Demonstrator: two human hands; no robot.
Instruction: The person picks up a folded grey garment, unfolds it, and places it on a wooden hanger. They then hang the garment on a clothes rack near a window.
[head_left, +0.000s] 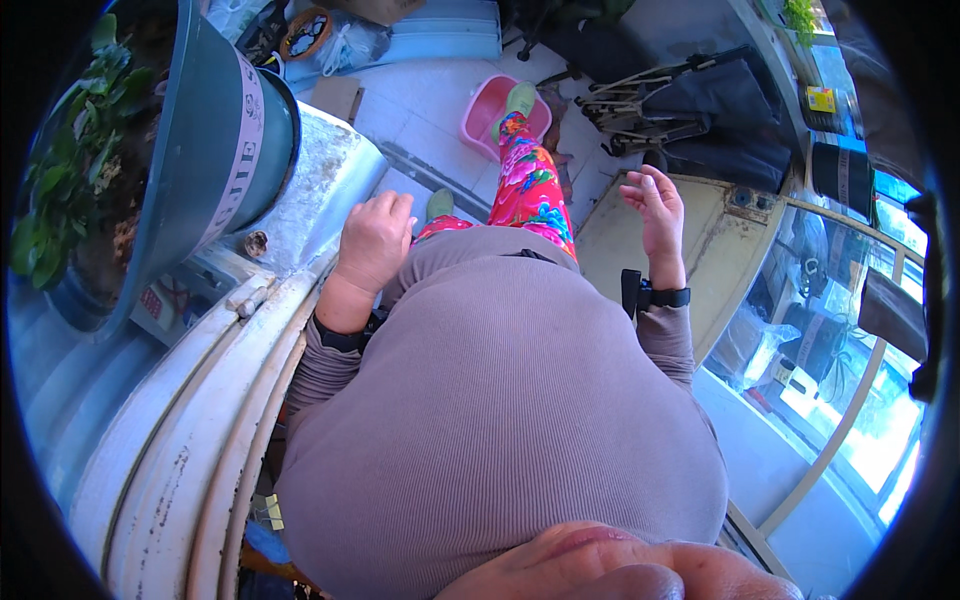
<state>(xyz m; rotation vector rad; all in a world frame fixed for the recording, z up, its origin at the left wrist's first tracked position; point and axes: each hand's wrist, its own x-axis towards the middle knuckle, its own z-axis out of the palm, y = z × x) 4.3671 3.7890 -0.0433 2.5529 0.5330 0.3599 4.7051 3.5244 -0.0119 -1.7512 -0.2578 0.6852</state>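
Observation:
My left hand (375, 238) is raised beside my waist with its fingers curled; whether something is inside them I cannot tell. It is nearest to the metal-covered corner (322, 180) below a large green plant pot (225, 142). On the other side my right hand (657, 210) hangs in the air, fingers loosely bent and apart, with nothing in it, near an open cream-coloured door (667, 247). Both wrists wear black straps. One of my feet, in a green shoe, is in or over a pink plastic basin (486, 112) on the tiled floor.
Folded dark chairs (712, 112) lean at the upper right. A glazed frame (825, 300) stands on the right, with plastic bags behind the glass. White frame rails (202, 405) run down the left. A cardboard piece (335, 98) and a wicker basket (306, 34) are farther ahead.

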